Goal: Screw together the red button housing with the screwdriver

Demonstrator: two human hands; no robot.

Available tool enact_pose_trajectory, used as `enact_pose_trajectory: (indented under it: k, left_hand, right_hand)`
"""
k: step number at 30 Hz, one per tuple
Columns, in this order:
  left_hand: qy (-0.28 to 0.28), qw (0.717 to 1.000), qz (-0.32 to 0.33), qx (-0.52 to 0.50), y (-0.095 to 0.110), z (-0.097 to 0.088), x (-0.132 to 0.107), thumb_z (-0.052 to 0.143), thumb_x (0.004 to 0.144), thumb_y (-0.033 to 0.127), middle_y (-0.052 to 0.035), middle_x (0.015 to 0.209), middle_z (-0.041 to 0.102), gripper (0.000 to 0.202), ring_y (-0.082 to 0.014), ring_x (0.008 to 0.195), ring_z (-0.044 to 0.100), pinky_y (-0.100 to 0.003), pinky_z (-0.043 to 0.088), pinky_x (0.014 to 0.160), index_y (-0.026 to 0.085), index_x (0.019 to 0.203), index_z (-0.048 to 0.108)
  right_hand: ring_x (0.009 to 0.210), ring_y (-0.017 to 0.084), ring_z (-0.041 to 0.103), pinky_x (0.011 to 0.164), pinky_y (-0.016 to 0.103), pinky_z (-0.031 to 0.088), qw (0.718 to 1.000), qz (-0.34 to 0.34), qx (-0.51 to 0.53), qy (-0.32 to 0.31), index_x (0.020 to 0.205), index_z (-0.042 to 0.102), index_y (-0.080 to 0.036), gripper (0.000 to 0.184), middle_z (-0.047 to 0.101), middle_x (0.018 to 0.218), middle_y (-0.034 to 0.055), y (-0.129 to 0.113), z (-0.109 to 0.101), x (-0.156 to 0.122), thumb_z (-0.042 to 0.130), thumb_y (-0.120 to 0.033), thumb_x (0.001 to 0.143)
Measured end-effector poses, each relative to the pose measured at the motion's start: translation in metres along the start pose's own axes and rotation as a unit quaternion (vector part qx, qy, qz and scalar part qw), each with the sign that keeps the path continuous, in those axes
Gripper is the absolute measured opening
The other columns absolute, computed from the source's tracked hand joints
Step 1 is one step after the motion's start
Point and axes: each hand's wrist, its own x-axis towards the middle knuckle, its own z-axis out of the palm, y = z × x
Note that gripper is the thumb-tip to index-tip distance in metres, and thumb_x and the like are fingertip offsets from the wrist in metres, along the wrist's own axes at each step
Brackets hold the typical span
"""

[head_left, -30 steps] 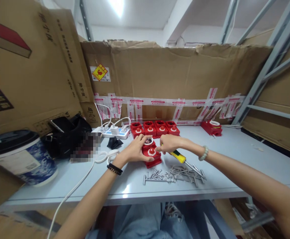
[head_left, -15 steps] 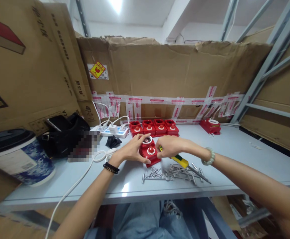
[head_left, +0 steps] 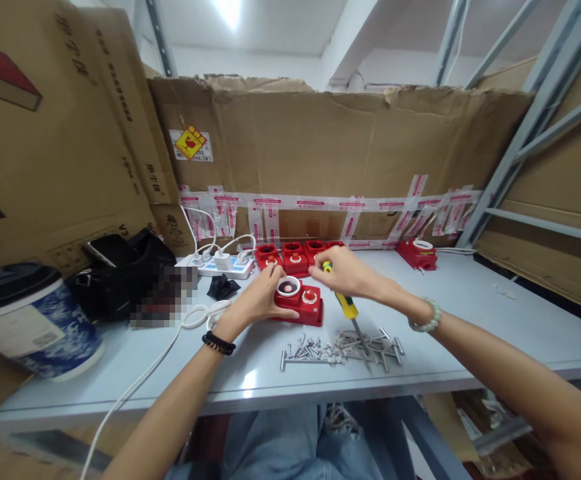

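Note:
My left hand (head_left: 258, 300) grips a red button box (head_left: 311, 313) at its left end, with the thumb along the near side. The box lies sideways on the table; a white ring around a dark round opening shows at the left and a red button in a pale ring at the right. Above and right of it, my right hand (head_left: 348, 272) is closed around a screwdriver (head_left: 347, 307) with a yellow and green handle. Its shaft slants down over a pile of metal T-shaped pieces (head_left: 385, 347). Small screws (head_left: 310, 348) lie left of the pile.
Several more red boxes (head_left: 293, 257) stand in a row behind, and another red box (head_left: 417, 255) sits at the back right. A power strip (head_left: 230, 265), black crumpled item (head_left: 223, 287), white cable (head_left: 163, 357) and large cup (head_left: 35, 327) occupy the left side.
The red box has turned so its button end now points right instead of toward me. My right hand has risen off it, and the screwdriver has swung steeper.

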Motion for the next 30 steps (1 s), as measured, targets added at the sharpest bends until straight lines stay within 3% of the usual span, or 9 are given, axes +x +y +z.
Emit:
enact_pose_trajectory:
  k: [2, 7, 9, 11, 13, 15, 24, 30]
  left_hand:
    - [0.016, 1.000, 0.010, -0.006, 0.001, 0.002, 0.001, 0.072, 0.054, 0.055, -0.0074, 0.102, 0.048, 0.064, -0.0269, 0.093, 0.050, -0.041, 0.043, 0.082, 0.019, 0.098, 0.043]
    - [-0.034, 0.996, -0.024, -0.084, 0.007, 0.007, 0.001, 0.070, 0.061, 0.048, -0.0066, 0.102, 0.054, 0.069, -0.0236, 0.088, 0.057, -0.037, 0.045, 0.078, 0.020, 0.113, 0.034]
    - [-0.040, 0.996, -0.032, -0.072, 0.009, 0.007, 0.001, 0.068, 0.063, 0.047, -0.0065, 0.102, 0.056, 0.069, -0.0241, 0.088, 0.058, -0.037, 0.045, 0.077, 0.022, 0.116, 0.033]
    - [-0.035, 0.998, -0.026, -0.042, 0.010, 0.007, 0.001, 0.066, 0.064, 0.049, -0.0068, 0.105, 0.057, 0.065, -0.0252, 0.090, 0.058, -0.037, 0.045, 0.078, 0.023, 0.116, 0.038]
    - [-0.031, 0.999, -0.025, -0.011, 0.010, 0.007, 0.001, 0.064, 0.065, 0.053, -0.0070, 0.104, 0.057, 0.059, -0.0257, 0.090, 0.058, -0.037, 0.044, 0.078, 0.023, 0.112, 0.043]
    - [-0.024, 0.999, -0.032, 0.012, 0.010, 0.007, 0.001, 0.062, 0.065, 0.056, -0.0072, 0.103, 0.057, 0.058, -0.0259, 0.088, 0.059, -0.037, 0.045, 0.077, 0.023, 0.110, 0.046]
    - [-0.023, 0.998, -0.048, 0.041, 0.010, 0.008, 0.000, 0.060, 0.061, 0.066, -0.0071, 0.096, 0.057, 0.065, -0.0262, 0.083, 0.059, -0.034, 0.044, 0.070, 0.021, 0.106, 0.048]
    - [-0.030, 0.997, -0.052, 0.042, 0.008, 0.009, 0.000, 0.059, 0.061, 0.067, -0.0060, 0.095, 0.057, 0.064, -0.0250, 0.084, 0.058, -0.033, 0.043, 0.071, 0.021, 0.105, 0.046]
  right_hand:
    - [0.053, 0.012, 0.048, 0.052, 0.025, 0.032, 0.998, 0.015, 0.009, 0.057, 0.069, 0.063, -0.017, 0.028, 0.059, 0.056, 0.0038, 0.005, -0.004, 0.005, 0.042, -0.035, 0.076]
    - [0.050, 0.013, 0.045, 0.049, 0.026, 0.029, 0.997, 0.042, -0.045, -0.053, 0.053, 0.058, -0.017, 0.024, 0.055, 0.050, 0.0042, 0.011, 0.008, 0.003, 0.053, -0.034, 0.068]
    - [0.051, 0.013, 0.045, 0.050, 0.025, 0.029, 0.999, 0.034, -0.032, 0.001, 0.053, 0.057, -0.017, 0.027, 0.055, 0.051, 0.0039, 0.012, 0.010, 0.002, 0.049, -0.035, 0.072]
    - [0.051, 0.012, 0.045, 0.053, 0.025, 0.031, 0.993, 0.023, -0.006, 0.118, 0.057, 0.057, -0.017, 0.031, 0.054, 0.052, 0.0028, 0.014, 0.008, 0.005, 0.044, -0.037, 0.078]
    - [0.050, 0.011, 0.042, 0.055, 0.024, 0.031, 0.973, 0.010, 0.012, 0.230, 0.059, 0.055, -0.017, 0.034, 0.053, 0.052, 0.0013, 0.016, 0.004, 0.009, 0.040, -0.037, 0.081]
    - [0.048, 0.010, 0.038, 0.054, 0.024, 0.031, 0.954, 0.003, 0.026, 0.299, 0.059, 0.054, -0.017, 0.034, 0.050, 0.051, -0.0001, 0.017, 0.002, 0.014, 0.039, -0.037, 0.083]
    - [0.046, 0.009, 0.037, 0.052, 0.023, 0.029, 0.938, 0.008, 0.078, 0.338, 0.055, 0.046, -0.018, 0.032, 0.047, 0.049, -0.0017, 0.018, 0.013, 0.021, 0.043, -0.036, 0.081]
    - [0.043, 0.008, 0.035, 0.049, 0.023, 0.028, 0.926, 0.004, 0.049, 0.375, 0.054, 0.048, -0.018, 0.032, 0.048, 0.048, -0.0020, 0.021, 0.020, 0.026, 0.044, -0.034, 0.081]
